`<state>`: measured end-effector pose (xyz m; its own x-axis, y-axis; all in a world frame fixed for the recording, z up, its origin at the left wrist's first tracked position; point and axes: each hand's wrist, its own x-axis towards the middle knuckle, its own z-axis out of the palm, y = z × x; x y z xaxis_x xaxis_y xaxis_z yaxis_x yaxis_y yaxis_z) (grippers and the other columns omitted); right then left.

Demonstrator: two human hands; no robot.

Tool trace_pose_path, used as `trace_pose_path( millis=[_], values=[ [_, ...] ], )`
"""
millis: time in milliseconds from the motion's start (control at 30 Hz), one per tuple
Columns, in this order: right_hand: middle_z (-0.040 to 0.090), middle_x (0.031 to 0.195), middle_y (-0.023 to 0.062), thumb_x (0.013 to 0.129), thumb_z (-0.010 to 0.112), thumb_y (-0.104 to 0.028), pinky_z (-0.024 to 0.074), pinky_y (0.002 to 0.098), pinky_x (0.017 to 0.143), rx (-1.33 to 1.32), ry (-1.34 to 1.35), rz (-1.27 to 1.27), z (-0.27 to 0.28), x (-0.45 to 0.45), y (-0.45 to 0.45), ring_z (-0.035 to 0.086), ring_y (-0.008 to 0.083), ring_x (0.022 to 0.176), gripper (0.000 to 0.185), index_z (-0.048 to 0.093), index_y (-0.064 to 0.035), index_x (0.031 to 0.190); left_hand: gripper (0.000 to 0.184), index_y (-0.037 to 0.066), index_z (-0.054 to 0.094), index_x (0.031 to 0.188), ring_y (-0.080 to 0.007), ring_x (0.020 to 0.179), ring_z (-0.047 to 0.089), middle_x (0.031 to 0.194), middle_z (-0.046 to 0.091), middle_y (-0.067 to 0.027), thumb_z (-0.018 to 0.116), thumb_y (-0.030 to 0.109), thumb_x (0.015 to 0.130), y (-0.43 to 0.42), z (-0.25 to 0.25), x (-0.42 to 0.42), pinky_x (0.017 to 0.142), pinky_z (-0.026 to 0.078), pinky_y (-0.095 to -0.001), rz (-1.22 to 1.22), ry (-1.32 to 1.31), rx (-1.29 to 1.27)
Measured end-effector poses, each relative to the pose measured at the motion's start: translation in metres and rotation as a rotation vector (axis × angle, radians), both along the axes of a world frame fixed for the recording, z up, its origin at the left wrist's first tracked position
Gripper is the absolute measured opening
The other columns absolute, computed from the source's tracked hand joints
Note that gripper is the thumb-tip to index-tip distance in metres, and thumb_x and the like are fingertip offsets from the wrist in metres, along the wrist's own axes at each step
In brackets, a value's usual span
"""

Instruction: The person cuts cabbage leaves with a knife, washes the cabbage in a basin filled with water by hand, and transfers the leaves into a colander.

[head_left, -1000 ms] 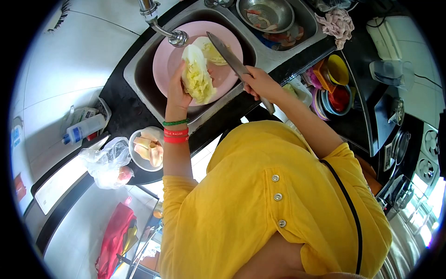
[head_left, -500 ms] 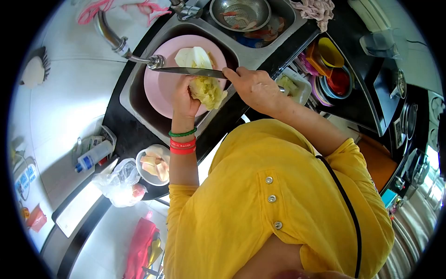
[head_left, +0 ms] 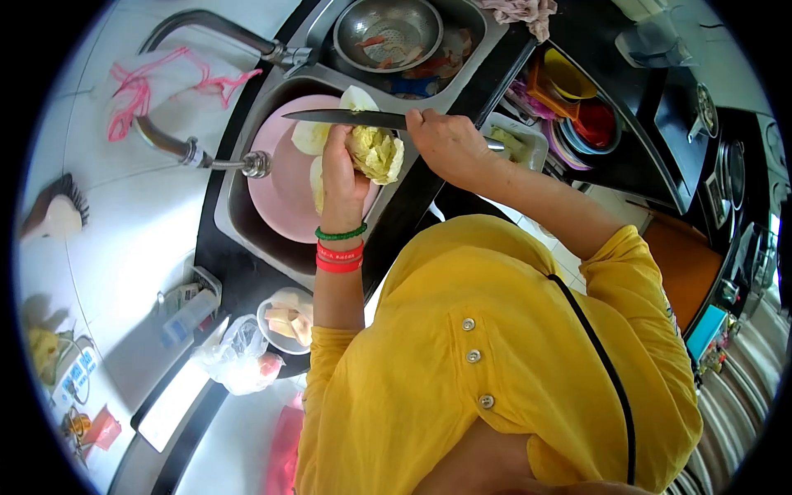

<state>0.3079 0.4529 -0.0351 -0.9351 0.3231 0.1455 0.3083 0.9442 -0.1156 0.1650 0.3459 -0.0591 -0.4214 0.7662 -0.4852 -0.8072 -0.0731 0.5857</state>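
My left hand [head_left: 340, 175] is wrapped round a head of napa cabbage [head_left: 379, 155], its frilly yellow-green leaves facing right. My right hand [head_left: 450, 144] grips a long kitchen knife [head_left: 351, 117] by its handle. The blade lies across the far side of the cabbage, pointing left; I cannot tell how deep it sits. Below both hands is a pink basin [head_left: 268, 177] in the sink. Pale cabbage pieces [head_left: 310, 138] lie in it, partly hidden by my left hand and the blade.
A faucet [head_left: 257, 164] hangs over the basin's left side. A metal colander [head_left: 388, 33] stands in the far sink bowl. Beside my right forearm is a white container [head_left: 530, 151]. A bowl of pale pieces [head_left: 285, 320] and a plastic bag [head_left: 242, 356] are at lower left.
The view has shifted. More of the faucet shows now, and its spout end no longer overlaps the knife tip. A cabbage piece now shows left of my left hand. Both hands keep their holds.
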Motion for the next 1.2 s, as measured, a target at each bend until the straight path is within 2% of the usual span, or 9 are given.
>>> trace_pose_path(
  millis=[333,433,500,633,700,833,1067,1133,1200],
  values=[
    [0.061,0.069,0.0111,0.073,0.057,-0.007,0.0508,0.0309,0.052,-0.091,-0.025,-0.037,-0.005,-0.001,0.029,0.065,0.0223,0.065,0.016,0.052,0.0014,0.086,0.025,0.001,0.057,0.095,-0.0233,0.077,0.065,0.084,0.065,-0.0103,0.050,0.023,0.087,0.038,-0.022,-0.011,0.072,0.054,-0.0328,-0.015,0.031,-0.096],
    [0.062,0.069,0.0120,0.073,0.057,-0.008,0.0514,0.0318,0.053,-0.104,-0.075,-0.058,-0.006,0.000,0.033,0.065,0.0236,0.065,0.018,0.052,0.0017,0.087,0.022,0.002,0.057,0.096,-0.0213,0.076,0.064,0.085,0.063,-0.0085,0.049,0.020,0.087,0.045,-0.021,-0.009,0.070,0.053,-0.0315,0.021,0.126,-0.091],
    [0.062,0.070,0.0126,0.073,0.058,-0.009,0.0519,0.0320,0.054,-0.067,-0.059,-0.085,-0.024,-0.012,0.042,0.066,0.0245,0.066,0.019,0.053,0.0019,0.089,0.021,0.004,0.055,0.100,-0.0183,0.074,0.061,0.086,0.060,-0.0069,0.048,0.019,0.087,0.053,-0.018,0.011,0.067,0.051,-0.0296,-0.043,0.423,-0.187],
    [0.064,0.072,0.0148,0.077,0.053,-0.007,0.0521,0.0348,0.054,-0.068,-0.060,-0.120,-0.036,-0.025,0.084,0.066,0.0282,0.065,0.019,0.049,0.0033,0.093,0.034,0.003,0.045,0.116,-0.0199,0.079,0.061,0.096,0.057,-0.0118,0.049,0.019,0.086,0.063,-0.004,0.029,0.070,0.051,-0.0318,-0.058,0.421,-0.119],
    [0.064,0.071,0.0154,0.078,0.053,-0.007,0.0520,0.0353,0.054,-0.071,-0.083,-0.144,-0.039,-0.014,0.088,0.066,0.0285,0.065,0.019,0.049,0.0033,0.093,0.041,0.002,0.038,0.123,-0.0268,0.089,0.062,0.107,0.057,-0.0185,0.045,0.020,0.086,0.057,0.002,0.009,0.077,0.053,-0.0362,-0.168,0.213,0.067],
    [0.063,0.070,0.0186,0.083,0.050,-0.010,0.0505,0.0401,0.055,-0.256,0.008,-0.290,-0.039,0.003,0.091,0.064,0.0341,0.064,0.015,0.048,0.0015,0.092,0.054,0.004,0.029,0.134,-0.0357,0.097,0.061,0.114,0.055,-0.0244,0.041,0.019,0.083,0.054,0.001,-0.003,0.079,0.053,-0.0403,-0.190,0.163,0.110],
    [0.060,0.070,0.0233,0.087,0.051,-0.015,0.0489,0.0431,0.057,-0.319,0.093,-0.115,-0.044,0.023,0.083,0.062,0.0385,0.066,0.020,0.052,0.0041,0.092,0.061,0.004,0.026,0.137,-0.0387,0.102,0.058,0.120,0.050,-0.0314,0.041,0.018,0.080,0.037,-0.001,-0.005,0.084,0.051,-0.0425,-0.122,0.035,0.171],
    [0.058,0.071,0.0274,0.088,0.052,-0.015,0.0477,0.0454,0.059,-0.686,0.127,-0.278,-0.054,0.020,0.085,0.060,0.0414,0.068,0.023,0.053,0.0070,0.092,0.060,0.005,0.027,0.137,-0.0373,0.100,0.059,0.118,0.051,-0.0300,0.041,0.017,0.080,0.032,0.000,-0.010,0.082,0.052,-0.0418,-0.115,0.043,0.187],
    [0.056,0.072,0.0294,0.088,0.052,-0.015,0.0469,0.0474,0.061,-0.748,0.139,-0.254,-0.064,0.019,0.086,0.058,0.0436,0.070,0.023,0.053,0.0073,0.094,0.060,0.006,0.028,0.136,-0.0359,0.098,0.060,0.116,0.052,-0.0286,0.042,0.016,0.079,0.026,0.002,-0.008,0.081,0.052,-0.0411,-0.112,0.041,0.198]
  ],
)
